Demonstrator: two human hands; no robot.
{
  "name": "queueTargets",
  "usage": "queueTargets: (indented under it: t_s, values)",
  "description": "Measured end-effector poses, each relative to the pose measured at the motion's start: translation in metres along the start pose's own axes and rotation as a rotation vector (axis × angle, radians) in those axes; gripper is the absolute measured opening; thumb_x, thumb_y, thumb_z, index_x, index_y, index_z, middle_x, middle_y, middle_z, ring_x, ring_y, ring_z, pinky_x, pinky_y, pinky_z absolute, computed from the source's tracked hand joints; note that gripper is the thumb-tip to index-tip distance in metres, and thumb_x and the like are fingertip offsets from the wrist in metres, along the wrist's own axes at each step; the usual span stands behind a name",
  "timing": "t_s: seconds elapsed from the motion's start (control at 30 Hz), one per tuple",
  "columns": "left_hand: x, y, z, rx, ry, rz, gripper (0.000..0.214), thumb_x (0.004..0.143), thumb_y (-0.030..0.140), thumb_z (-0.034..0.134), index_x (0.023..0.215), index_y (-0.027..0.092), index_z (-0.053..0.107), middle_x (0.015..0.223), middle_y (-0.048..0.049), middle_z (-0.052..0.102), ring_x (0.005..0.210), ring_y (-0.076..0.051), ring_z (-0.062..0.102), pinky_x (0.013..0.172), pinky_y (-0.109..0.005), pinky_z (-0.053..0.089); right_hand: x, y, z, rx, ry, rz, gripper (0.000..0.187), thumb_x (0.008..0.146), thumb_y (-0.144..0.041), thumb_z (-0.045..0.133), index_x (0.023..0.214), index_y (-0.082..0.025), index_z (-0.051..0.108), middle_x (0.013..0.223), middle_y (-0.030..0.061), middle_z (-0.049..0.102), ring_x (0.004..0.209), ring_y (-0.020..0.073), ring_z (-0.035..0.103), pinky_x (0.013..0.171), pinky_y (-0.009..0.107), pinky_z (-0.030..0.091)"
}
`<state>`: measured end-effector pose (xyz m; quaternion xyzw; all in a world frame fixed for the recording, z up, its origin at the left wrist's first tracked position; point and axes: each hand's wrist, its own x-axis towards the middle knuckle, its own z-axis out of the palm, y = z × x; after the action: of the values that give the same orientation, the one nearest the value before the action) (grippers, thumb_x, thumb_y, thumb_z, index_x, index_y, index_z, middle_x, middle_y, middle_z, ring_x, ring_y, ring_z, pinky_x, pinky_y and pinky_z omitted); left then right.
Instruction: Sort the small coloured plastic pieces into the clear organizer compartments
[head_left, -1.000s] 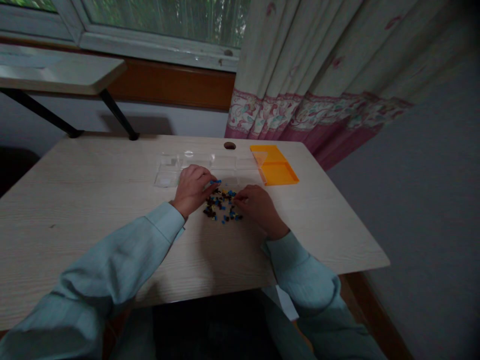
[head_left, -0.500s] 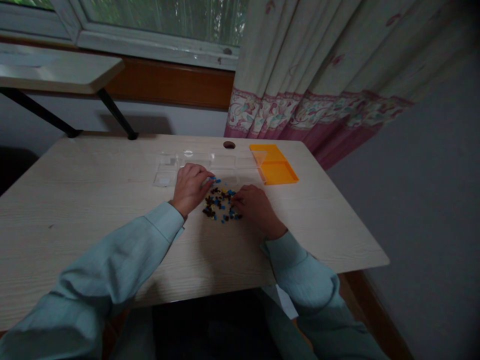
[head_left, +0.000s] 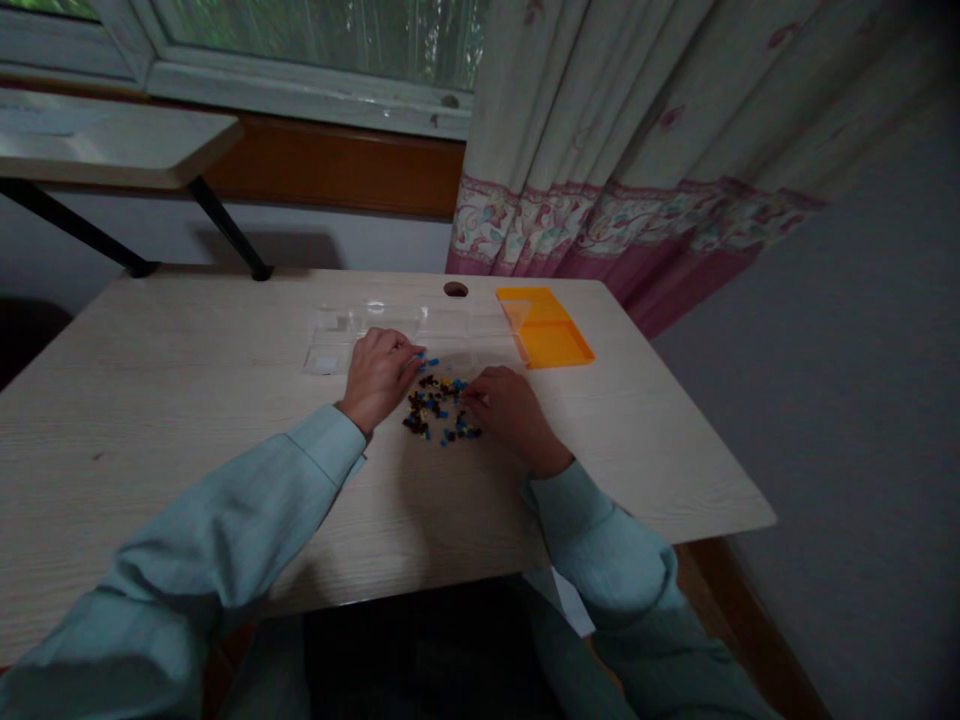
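A small heap of tiny pieces (head_left: 439,408), blue, yellow and dark brown, lies on the pale wooden table (head_left: 187,400). My left hand (head_left: 379,375) rests at the heap's left edge with its fingers curled, the fingertips at a few blue pieces (head_left: 428,361) at the heap's far side. My right hand (head_left: 506,410) lies at the heap's right edge, fingers bent down onto the pieces. What either hand grips is too small to make out. Just beyond the hands stands a clear compartment box (head_left: 337,335).
An orange lid or tray (head_left: 551,338) lies to the right of the clear box. A cable hole (head_left: 454,289) sits at the table's far edge. A second table (head_left: 105,140) stands at the back left below the window, and a curtain (head_left: 600,150) hangs at the right.
My left hand has drawn back slightly from the clear box toward the heap, with blue pieces now lying by its fingertips. My right hand has barely shifted.
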<state>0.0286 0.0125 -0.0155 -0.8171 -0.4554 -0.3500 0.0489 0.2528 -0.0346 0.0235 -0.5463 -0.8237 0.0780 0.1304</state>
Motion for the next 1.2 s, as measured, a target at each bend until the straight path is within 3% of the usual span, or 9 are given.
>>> queueTargets:
  t_s: [0.23,0.43,0.63,1.03,1.2]
  values:
    - [0.001,0.002,-0.003,-0.039,0.033,0.036,0.025,0.096,0.032,0.052,0.111,0.025,0.070,0.096,-0.0074,0.063,0.095,-0.023,0.050,0.081,-0.039,0.040,0.000,0.001,0.000,0.100,0.083,0.009,0.013,0.087,-0.018,0.064,0.088,-0.019,0.077,0.090,0.0082,0.072,0.089,0.0209,0.061,0.085,0.034,0.044]
    - [0.001,0.009,-0.004,-0.145,-0.098,0.251,0.023,0.095,0.034,0.055,0.112,0.027,0.069,0.100,-0.0056,0.064,0.097,-0.021,0.053,0.085,-0.037,0.041,0.001,0.001,-0.002,0.197,0.159,0.041,0.012,0.086,-0.017,0.065,0.086,-0.018,0.076,0.087,0.0076,0.071,0.087,0.0202,0.062,0.084,0.033,0.045]
    - [-0.001,0.010,-0.001,-0.127,-0.115,0.367,0.026,0.092,0.040,0.060,0.114,0.028,0.068,0.103,-0.0062,0.064,0.099,-0.022,0.053,0.086,-0.037,0.041,0.002,-0.001,-0.002,0.308,0.204,0.020,0.009,0.086,-0.018,0.066,0.084,-0.018,0.075,0.083,0.0057,0.070,0.085,0.0187,0.061,0.082,0.032,0.045]
    - [0.000,0.011,-0.001,-0.119,-0.086,0.338,0.019,0.094,0.039,0.058,0.100,0.027,0.071,0.098,-0.0045,0.066,0.096,-0.020,0.053,0.085,-0.036,0.041,0.003,-0.005,-0.001,0.390,0.198,0.003,0.009,0.085,-0.019,0.067,0.083,-0.020,0.075,0.082,0.0044,0.069,0.083,0.0176,0.061,0.080,0.031,0.046]
    - [0.001,0.011,-0.005,-0.095,-0.026,0.206,0.018,0.092,0.037,0.059,0.098,0.024,0.071,0.095,-0.0046,0.067,0.094,-0.021,0.054,0.082,-0.037,0.041,0.003,-0.001,0.000,0.353,0.195,-0.001,0.009,0.086,-0.018,0.066,0.086,-0.019,0.075,0.084,0.0054,0.070,0.084,0.0179,0.061,0.081,0.031,0.046]
